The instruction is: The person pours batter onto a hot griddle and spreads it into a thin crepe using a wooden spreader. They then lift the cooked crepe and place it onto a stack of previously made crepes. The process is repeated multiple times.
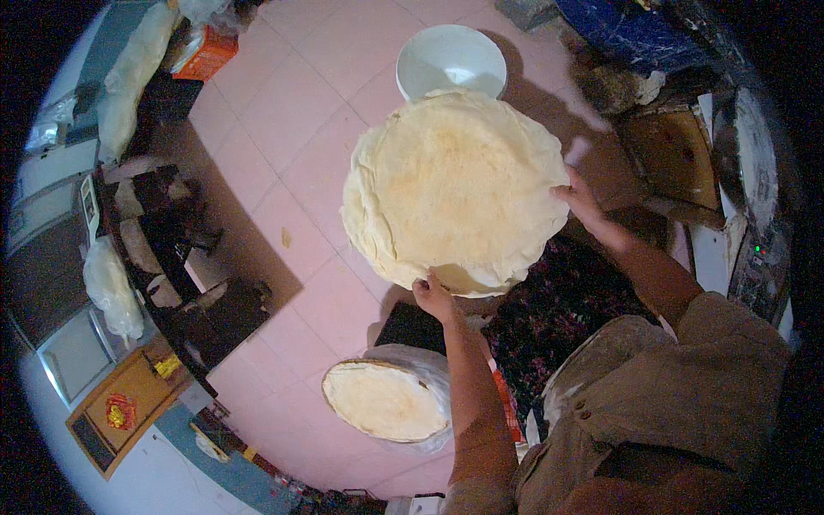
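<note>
A large, thin round flatbread (460, 183), pale with faint brown toasting, is held out before me, perhaps with more layers under it. My left hand (434, 297) pinches its near edge, thumb on top. At its right edge my right hand (579, 201) grips the rim, with the other fingers hidden beneath. Folds and ruffles run along the bread's left side. Just past its far edge, a white basin (450, 61) stands on the floor, partly covered by the bread. Below and left of my left forearm lies another round of flatbread (386, 399), with clear plastic (428, 360) around it.
Pink tiles cover the floor (290, 129). Dark furniture (219, 315) stands to the left, near an orange box (206, 53) and a long plastic-wrapped bundle (132, 84). On the right are a brown square board (676, 161) and a flour-dusted surface (756, 161). Dark patterned cloth (553, 309) lies below the bread.
</note>
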`<state>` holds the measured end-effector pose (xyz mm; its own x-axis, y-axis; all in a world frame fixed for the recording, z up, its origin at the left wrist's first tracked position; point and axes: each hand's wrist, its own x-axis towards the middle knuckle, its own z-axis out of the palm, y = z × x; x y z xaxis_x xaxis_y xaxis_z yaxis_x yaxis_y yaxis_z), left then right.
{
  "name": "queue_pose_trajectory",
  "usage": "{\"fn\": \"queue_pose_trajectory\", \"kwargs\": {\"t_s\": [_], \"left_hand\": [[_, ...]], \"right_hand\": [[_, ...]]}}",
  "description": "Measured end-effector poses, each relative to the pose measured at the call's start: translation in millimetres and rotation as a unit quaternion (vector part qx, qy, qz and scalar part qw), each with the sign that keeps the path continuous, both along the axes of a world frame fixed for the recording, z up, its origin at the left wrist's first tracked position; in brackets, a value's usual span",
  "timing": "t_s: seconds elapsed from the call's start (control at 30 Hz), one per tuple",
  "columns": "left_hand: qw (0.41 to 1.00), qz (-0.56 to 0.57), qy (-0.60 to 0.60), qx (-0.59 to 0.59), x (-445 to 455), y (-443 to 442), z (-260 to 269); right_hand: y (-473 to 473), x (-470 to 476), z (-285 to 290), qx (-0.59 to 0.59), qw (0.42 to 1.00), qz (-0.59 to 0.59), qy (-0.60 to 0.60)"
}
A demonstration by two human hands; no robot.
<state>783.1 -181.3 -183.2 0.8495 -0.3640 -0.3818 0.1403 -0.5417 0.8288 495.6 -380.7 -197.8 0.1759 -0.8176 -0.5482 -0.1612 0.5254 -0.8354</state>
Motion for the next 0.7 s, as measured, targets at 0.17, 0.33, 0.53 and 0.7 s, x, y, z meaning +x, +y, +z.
{"fn": "queue_pose_trajectory", "kwargs": {"t_s": [0.17, 0.33, 0.53, 0.7], "left_hand": [[0.964, -0.043, -0.227, 0.136, -10.9, -11.5, 11.3], [0.900, -0.243, -0.333, 0.141, 6.9, -47.6, 34.6], [0.800, -0.378, -0.343, 0.315, 47.2, -67.3, -1.9], [0.796, -0.384, -0.369, 0.287, 52.9, -60.5, -8.4]], "right_hand": [[-0.8, 13.9, 41.1, -0.274, 0.917, 0.069, 0.281], [-15.4, 41.5, 68.3, -0.386, 0.794, 0.332, 0.333], [-4.6, 59.1, 34.9, -0.403, 0.728, 0.392, 0.393], [-4.2, 61.5, 24.9, -0.402, 0.716, 0.400, 0.408]]}}
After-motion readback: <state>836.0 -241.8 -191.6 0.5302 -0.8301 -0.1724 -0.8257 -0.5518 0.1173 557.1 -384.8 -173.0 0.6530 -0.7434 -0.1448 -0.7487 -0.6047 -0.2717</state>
